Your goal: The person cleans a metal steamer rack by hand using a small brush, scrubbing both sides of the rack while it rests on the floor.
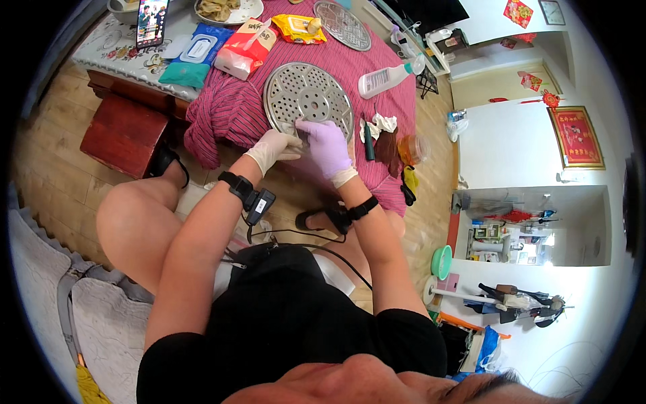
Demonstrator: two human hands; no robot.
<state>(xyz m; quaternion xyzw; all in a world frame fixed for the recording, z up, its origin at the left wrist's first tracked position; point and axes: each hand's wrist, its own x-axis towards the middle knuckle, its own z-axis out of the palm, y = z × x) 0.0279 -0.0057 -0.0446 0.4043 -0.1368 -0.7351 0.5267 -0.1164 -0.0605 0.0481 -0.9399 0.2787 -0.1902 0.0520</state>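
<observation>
A round perforated metal steamer plate (309, 91) lies near the edge of the table, on the pink striped cloth. My left hand (275, 150), in a whitish glove, is just below the plate's near rim, its fingers stretched toward my right hand. My right hand (325, 149) wears a purple glove over a white one and overlaps the plate's near rim. A small dark piece (303, 136) shows between the two hands, pinched by the right fingers; what it is cannot be made out. Whether the left fingers grip anything is hidden.
A spray bottle (386, 81) lies right of the plate, above a dark green handled tool (369, 141), crumpled tissues (384, 122) and an orange-tinted jar (411, 149). Wipes (197, 53), a tissue pack (247, 48) and another steamer plate (343, 25) lie farther back. A red wooden stool (123, 136) stands left.
</observation>
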